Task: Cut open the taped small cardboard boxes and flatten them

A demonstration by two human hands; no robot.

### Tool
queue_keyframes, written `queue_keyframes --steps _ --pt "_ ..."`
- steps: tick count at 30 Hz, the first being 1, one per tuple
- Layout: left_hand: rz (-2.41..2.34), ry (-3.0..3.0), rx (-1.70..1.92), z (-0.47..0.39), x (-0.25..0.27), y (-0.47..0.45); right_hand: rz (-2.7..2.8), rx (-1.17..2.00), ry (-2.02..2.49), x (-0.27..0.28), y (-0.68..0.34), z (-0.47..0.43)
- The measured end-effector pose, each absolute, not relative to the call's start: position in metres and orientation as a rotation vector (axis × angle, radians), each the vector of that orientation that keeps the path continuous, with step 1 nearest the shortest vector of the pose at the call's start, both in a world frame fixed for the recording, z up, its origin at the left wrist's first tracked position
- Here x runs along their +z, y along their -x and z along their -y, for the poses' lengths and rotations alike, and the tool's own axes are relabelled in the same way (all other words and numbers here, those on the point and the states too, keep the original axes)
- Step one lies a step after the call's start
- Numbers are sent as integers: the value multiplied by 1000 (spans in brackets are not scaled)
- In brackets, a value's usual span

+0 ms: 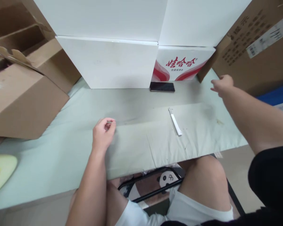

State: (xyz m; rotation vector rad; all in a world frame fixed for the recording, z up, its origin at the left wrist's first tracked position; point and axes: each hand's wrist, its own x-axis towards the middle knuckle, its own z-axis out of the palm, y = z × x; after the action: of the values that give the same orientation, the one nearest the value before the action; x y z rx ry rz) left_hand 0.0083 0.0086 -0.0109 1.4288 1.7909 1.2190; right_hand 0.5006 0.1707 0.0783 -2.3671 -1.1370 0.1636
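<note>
My left hand (104,133) rests over the pale green cloth on the table, its thumb and fingers pinched together. Whatever may lie between those fingertips is too small to make out; a faint dark line on the cloth runs to the right of them. My right hand (223,84) reaches out to the far right, beside the large cardboard box (245,56). Its fingers are bent, with the tips apart and nothing visible between them. Between the hands lies a slim white-handled tool (175,124) with a thin metal tip pointing away from me.
White cartons (118,64) stand stacked along the back, one with red print (181,64). A dark phone (162,87) lies at their foot. Open cardboard boxes (25,94) fill the left. A pale yellow object (4,171) sits at the near left. The table edge drops above my knees.
</note>
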Motion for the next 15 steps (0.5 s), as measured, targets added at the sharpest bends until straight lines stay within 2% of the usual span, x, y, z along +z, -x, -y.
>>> queue_keyframes --steps 4,8,12,15 --pt "-1765 -1374 1230 -6 -10 -7 1233 355 2415 53 -483 -133" --pt "-1744 -1294 1313 0 -5 -8 1484 363 2327 49 -449 -106" --pt "-1692 -1298 1459 5 6 -8 1840 386 2031 65 -373 -100" --pt "-1676 -1245 1575 8 13 -1 2210 444 1589 80 -286 -94"
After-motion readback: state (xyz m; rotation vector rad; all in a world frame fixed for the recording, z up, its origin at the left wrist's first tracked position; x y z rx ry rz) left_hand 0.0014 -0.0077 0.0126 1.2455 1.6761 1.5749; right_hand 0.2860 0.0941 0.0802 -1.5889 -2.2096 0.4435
